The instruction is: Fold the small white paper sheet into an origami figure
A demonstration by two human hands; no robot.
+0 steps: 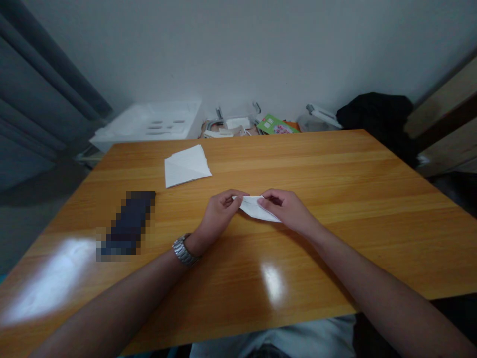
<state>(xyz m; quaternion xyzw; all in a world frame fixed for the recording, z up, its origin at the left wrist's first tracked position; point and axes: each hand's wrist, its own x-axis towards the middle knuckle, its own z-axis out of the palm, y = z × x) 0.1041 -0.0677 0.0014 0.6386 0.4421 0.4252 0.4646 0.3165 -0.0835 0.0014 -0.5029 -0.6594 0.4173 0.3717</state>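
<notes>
Between my two hands is a folded piece of white paper (257, 208), held just above the wooden table (335, 174). My left hand (222, 209) pinches its left end between thumb and fingers; a metal-band watch (184, 249) circles that wrist. At the right end, my right hand (287, 209) grips the paper with the thumb on the near face. The fingertips behind the paper are partly hidden. Farther back to the left, a white stack of paper sheets (187, 166) lies flat on the table.
A dark, pixelated rectangular object (130, 223) lies on the table's left side. Beyond the far edge are a white foam tray (156, 122), a green booklet (276, 125) and a black cloth-like heap (376, 114). A grey curtain (40, 89) hangs at the left.
</notes>
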